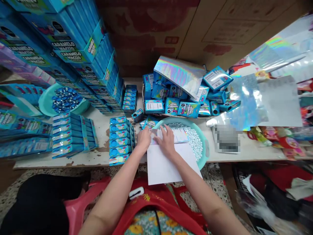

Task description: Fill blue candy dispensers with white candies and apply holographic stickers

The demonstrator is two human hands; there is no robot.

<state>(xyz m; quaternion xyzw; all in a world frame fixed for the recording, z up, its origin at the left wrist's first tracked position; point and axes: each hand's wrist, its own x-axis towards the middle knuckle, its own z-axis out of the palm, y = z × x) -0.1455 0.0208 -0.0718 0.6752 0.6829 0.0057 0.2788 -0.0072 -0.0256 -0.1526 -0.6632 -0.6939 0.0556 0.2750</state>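
A white sheet point(171, 166) lies tilted over the front of a turquoise basin point(206, 148) of small white pieces. Along its far edge runs a strip of shiny printed labels point(181, 135). My left hand point(144, 139) is closed at the far left corner of the sheet, its fingertips pinched there. Pressing on the sheet beside the strip, my right hand point(167, 141) has its fingers spread. Just left of my left hand stands a row of small blue candy boxes point(119, 140). Loose blue boxes point(149, 123) lie beyond my hands.
Behind the basin, a carton of blue boxes point(171, 106) bears a holographic sheet point(179, 76). Tall stacks of blue boxes point(85, 55) rise at left, near a bowl of blue-wrapped candies point(45, 101). More shiny sheets point(244, 98) lie right. Large cardboard boxes point(190, 29) stand behind.
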